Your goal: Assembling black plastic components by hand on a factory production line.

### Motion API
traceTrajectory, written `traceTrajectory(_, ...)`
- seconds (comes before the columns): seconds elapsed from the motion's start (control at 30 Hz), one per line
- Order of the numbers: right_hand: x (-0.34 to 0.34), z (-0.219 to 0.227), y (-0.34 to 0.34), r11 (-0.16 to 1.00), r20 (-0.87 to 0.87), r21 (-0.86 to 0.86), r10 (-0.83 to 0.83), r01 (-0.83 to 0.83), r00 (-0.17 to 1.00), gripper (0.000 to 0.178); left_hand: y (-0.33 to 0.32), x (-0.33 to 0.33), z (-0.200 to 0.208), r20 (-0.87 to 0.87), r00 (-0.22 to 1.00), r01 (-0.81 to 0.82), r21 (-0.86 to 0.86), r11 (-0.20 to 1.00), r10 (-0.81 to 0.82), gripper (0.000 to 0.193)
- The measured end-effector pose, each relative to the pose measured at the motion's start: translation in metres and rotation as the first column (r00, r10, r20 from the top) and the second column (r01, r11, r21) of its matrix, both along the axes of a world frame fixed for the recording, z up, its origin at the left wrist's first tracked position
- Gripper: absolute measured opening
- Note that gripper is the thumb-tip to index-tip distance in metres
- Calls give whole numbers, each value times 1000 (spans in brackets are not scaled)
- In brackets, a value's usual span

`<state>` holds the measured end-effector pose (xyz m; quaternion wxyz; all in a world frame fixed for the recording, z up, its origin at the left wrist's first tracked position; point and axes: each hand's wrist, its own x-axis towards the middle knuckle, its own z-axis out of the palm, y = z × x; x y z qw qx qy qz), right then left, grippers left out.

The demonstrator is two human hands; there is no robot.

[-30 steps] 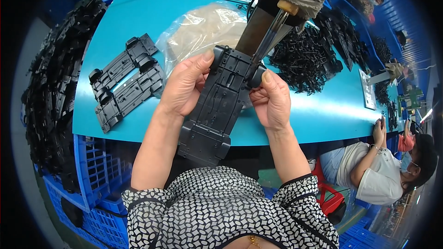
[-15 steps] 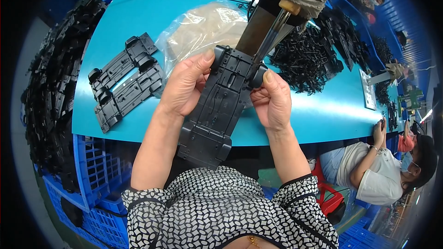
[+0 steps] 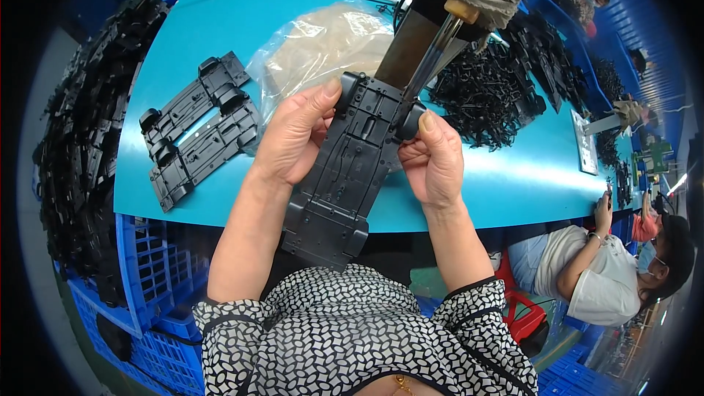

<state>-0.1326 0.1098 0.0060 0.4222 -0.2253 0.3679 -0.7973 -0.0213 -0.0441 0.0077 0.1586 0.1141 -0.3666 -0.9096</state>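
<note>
Between my hands is a black plastic toy car chassis (image 3: 341, 176), its far end up against an upright metal tool with a shiny rod (image 3: 433, 55). My left hand (image 3: 301, 128) grips the chassis by the wheel arch on its left, thumb on top. On the opposite arch, my right hand (image 3: 434, 154) pinches with thumb and curled fingers. The rod's tip comes down by the far right corner of the chassis; the exact contact point is hard to see. Two more chassis (image 3: 202, 132) lie side by side on the table to the left.
A clear plastic bag (image 3: 315, 48) lies behind my left hand on the turquoise table (image 3: 506, 183). Small black parts (image 3: 477, 88) are heaped to the right. Many chassis (image 3: 88, 147) fill a blue crate (image 3: 158, 264) at left. A co-worker (image 3: 594, 271) sits at the right.
My hands and the chassis stay almost exactly in place. At the right, the co-worker's hands have shifted slightly.
</note>
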Motion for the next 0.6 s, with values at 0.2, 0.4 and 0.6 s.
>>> traceTrajectory(0.2,4,3,-6,1000,52,14,-6,5,999,34,1,4,14,38,999,-29,9,1000,28,29)
traceTrajectory(0.4,3,-9,24,988,123,152,-18,-1,992,17,10,17,-7,227,969,108,-32,994,-98,28)
traceTrajectory(0.6,6,12,145,906,-344,371,-67,201,937,44,14,59,30,271,961,200,-528,825,-59,31)
